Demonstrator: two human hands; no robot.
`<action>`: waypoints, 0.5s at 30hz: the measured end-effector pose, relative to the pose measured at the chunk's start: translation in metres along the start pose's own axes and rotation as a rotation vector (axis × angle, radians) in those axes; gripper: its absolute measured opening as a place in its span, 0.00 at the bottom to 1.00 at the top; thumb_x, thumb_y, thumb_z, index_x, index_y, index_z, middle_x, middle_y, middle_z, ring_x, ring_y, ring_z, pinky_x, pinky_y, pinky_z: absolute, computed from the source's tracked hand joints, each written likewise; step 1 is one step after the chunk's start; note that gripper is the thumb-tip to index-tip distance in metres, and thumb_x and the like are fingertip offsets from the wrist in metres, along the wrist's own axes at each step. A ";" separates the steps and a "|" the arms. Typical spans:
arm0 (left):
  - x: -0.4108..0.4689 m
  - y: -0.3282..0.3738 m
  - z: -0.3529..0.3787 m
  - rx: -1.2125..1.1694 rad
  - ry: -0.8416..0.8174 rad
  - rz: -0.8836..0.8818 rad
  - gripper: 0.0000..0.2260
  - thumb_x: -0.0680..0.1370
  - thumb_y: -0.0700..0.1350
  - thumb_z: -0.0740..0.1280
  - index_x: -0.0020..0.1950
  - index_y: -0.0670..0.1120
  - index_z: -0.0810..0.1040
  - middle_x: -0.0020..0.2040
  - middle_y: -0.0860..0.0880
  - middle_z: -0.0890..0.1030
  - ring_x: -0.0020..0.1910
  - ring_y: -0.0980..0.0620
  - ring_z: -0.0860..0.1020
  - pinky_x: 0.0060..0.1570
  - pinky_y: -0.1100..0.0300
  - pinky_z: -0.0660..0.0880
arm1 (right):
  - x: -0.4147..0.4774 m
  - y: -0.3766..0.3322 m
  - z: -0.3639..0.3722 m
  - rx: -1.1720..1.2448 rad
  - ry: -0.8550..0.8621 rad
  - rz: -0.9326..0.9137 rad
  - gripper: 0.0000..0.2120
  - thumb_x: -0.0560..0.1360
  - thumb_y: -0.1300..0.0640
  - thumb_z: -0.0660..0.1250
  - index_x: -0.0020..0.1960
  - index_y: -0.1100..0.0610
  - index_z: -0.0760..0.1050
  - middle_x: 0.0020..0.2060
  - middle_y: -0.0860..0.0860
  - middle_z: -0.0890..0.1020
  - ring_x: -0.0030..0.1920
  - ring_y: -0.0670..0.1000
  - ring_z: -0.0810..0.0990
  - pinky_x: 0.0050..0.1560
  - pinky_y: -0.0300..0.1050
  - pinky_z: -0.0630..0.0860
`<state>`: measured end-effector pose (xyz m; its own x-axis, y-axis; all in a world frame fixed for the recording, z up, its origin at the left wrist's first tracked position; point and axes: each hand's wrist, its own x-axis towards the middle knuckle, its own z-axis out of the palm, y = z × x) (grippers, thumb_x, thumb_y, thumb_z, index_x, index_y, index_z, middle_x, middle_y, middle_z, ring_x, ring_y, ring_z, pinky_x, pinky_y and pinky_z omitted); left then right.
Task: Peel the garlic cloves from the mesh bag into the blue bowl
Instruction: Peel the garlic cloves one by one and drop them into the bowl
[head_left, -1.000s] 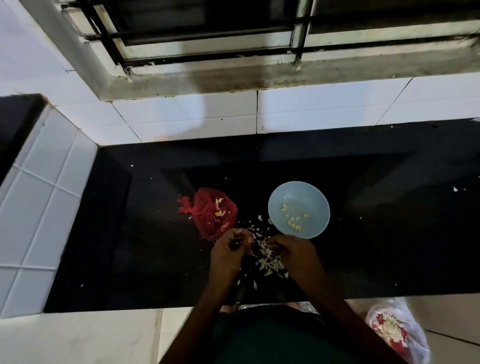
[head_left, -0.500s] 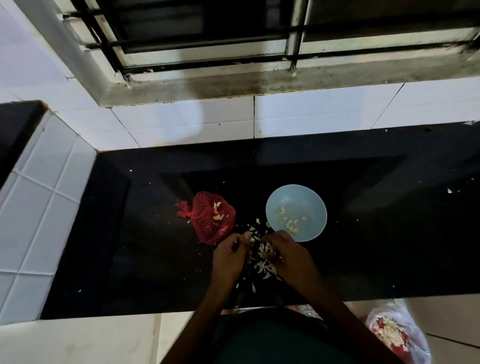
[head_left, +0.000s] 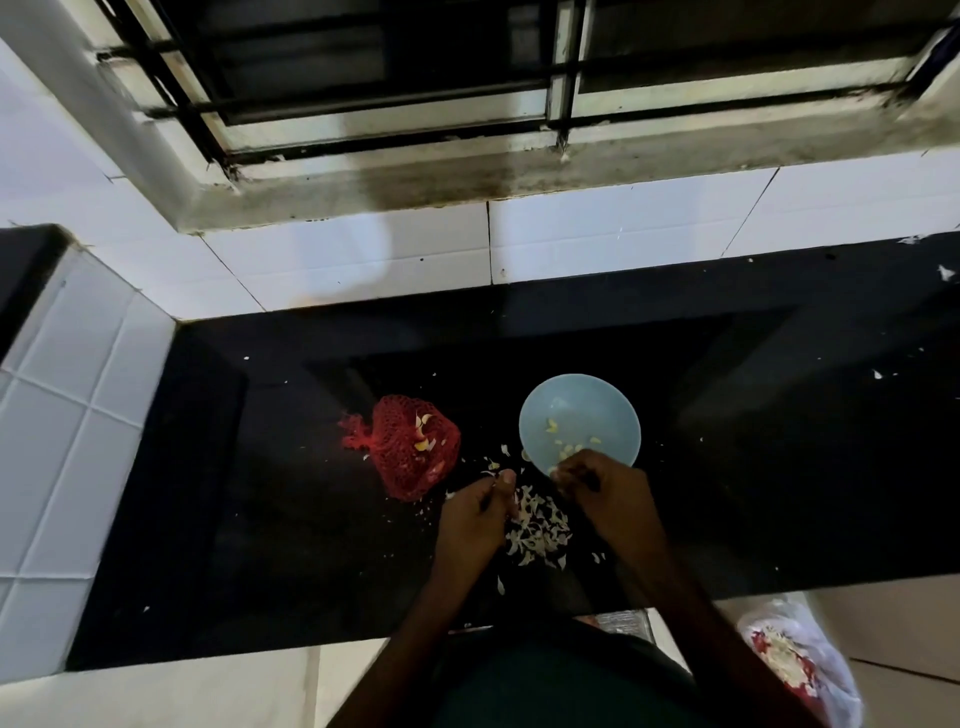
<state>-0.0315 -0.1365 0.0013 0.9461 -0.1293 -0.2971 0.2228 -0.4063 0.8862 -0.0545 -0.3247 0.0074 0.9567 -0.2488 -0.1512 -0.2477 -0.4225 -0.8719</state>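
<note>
**Garlic peeling, part-way: some cloves in the bowl, more left in the bag**

Head view, looking down on a black counter (head_left: 270, 493) below a tiled wall and a barred window. The blue bowl (head_left: 597, 405) stands at centre, upright. A small scatter of peeled cloves (head_left: 566, 448) lies in its near half, and most of its floor is bare. The red mesh bag (head_left: 410, 452) lies to the left of the bowl, apart from it, slumped on the counter. Pale pieces show through the net, so by appearance garlic remains in it to be peeled.

A heap of papery peels (head_left: 537, 525) lies on the counter between the two hands, near of the bowl, with loose flakes strewn toward the bag.

The hands are apart. The right hand (head_left: 608, 499) is at the bowl's near rim with its fingers curled over the edge. A pale speck sits at the fingertips, but whether it is a clove held there cannot be told. The left hand (head_left: 470, 519) is just left of the peel heap, thumb drawn against curled fingers. What it holds, if anything, is too small and dark to make out.

Judged from this, the work is in an early-to-middle stage: a few cloves delivered, the bag not emptied. A clear plastic bag (head_left: 795, 670) with red and white contents sits at the near right, off the counter.
</note>
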 end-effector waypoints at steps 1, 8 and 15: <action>0.000 0.000 0.000 -0.011 0.000 -0.015 0.22 0.84 0.55 0.62 0.31 0.51 0.75 0.22 0.54 0.74 0.23 0.59 0.72 0.30 0.64 0.69 | 0.008 0.005 -0.007 -0.007 0.032 0.035 0.03 0.74 0.54 0.76 0.43 0.51 0.82 0.37 0.43 0.85 0.40 0.37 0.83 0.42 0.32 0.78; 0.009 -0.023 -0.010 0.016 -0.014 -0.125 0.17 0.84 0.52 0.64 0.38 0.46 0.79 0.30 0.52 0.80 0.28 0.57 0.77 0.36 0.58 0.75 | 0.041 0.013 -0.022 -0.234 0.031 0.018 0.03 0.77 0.55 0.72 0.45 0.54 0.81 0.40 0.47 0.84 0.42 0.46 0.83 0.42 0.42 0.79; 0.009 -0.042 -0.025 0.009 0.041 -0.153 0.07 0.82 0.43 0.68 0.45 0.50 0.82 0.40 0.50 0.85 0.33 0.58 0.81 0.40 0.64 0.79 | 0.028 0.016 -0.016 -0.322 0.003 -0.063 0.15 0.77 0.72 0.64 0.53 0.56 0.81 0.52 0.51 0.83 0.50 0.49 0.81 0.51 0.41 0.77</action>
<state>-0.0269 -0.0982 -0.0300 0.9100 -0.0277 -0.4136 0.3633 -0.4269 0.8281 -0.0340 -0.3529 -0.0034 0.9714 -0.2158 -0.0992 -0.2237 -0.6910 -0.6874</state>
